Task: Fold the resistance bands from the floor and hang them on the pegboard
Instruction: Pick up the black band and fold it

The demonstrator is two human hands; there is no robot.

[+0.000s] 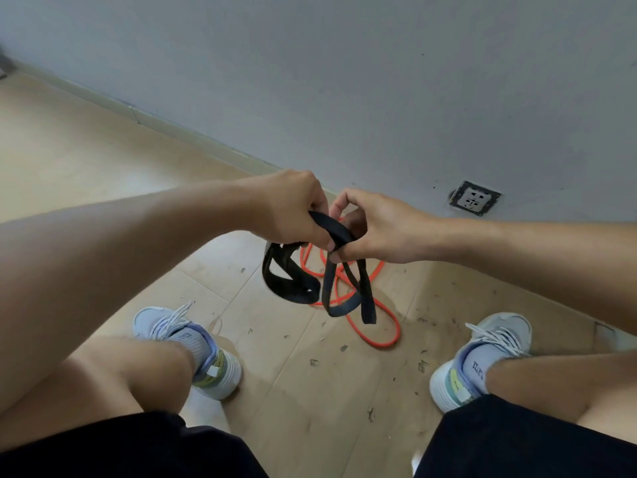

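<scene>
I see the left hand (289, 208) and right hand (375, 229) side by side, a band (331, 229) between them. Below it another band (372, 326) lies on the floor (86, 150), between two shoes (179, 336), with a wall socket (475, 198) to the right behind.

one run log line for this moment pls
stage: folding | left hand: grips black band | right hand: pinches same band | orange band: on floor | pegboard: not in view

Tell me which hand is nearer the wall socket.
Right. The right hand grips the black band just left of the wall socket; the left hand, also gripping it, sits farther left.
</scene>
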